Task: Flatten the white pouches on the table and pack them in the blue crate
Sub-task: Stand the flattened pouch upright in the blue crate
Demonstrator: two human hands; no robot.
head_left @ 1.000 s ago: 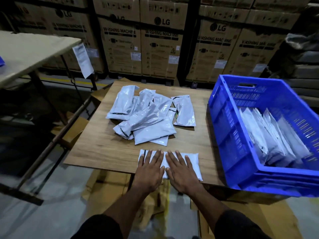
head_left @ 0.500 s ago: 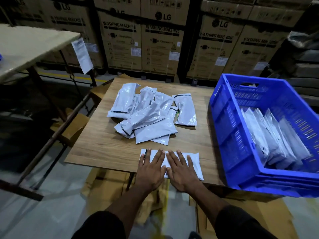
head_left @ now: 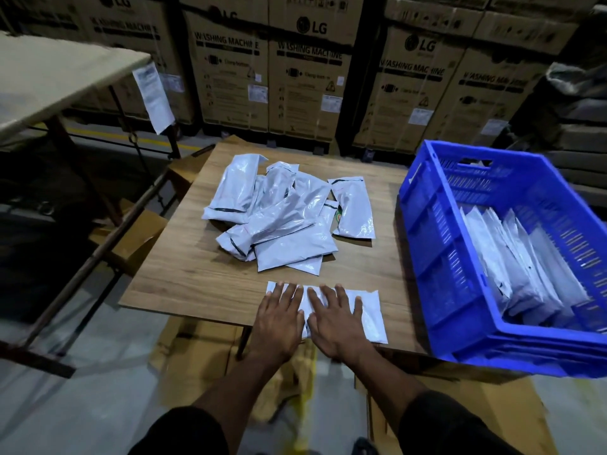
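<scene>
White flat plastic pouch (head_left: 368,310) is lying at the lower-centre edge of the wooden table (head_left: 184,280); left hand (head_left: 279,320) and right hand (head_left: 335,320) are pressing it, fingers straight and spread. Bare wood is separating it from the heap of white pouches (head_left: 282,218) mid-frame. Blue slatted plastic crate (head_left: 437,257), right of frame, is holding upright pouches. Versus 0.5 s ago, both hands are staying flat on the pouch.

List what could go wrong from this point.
1. The pouch under both the left hand and right hand lies at the table's near edge; a sideways push might slide it off.
2. The blue crate overhangs the table, so dropping pouches in hard could tip it.
</scene>
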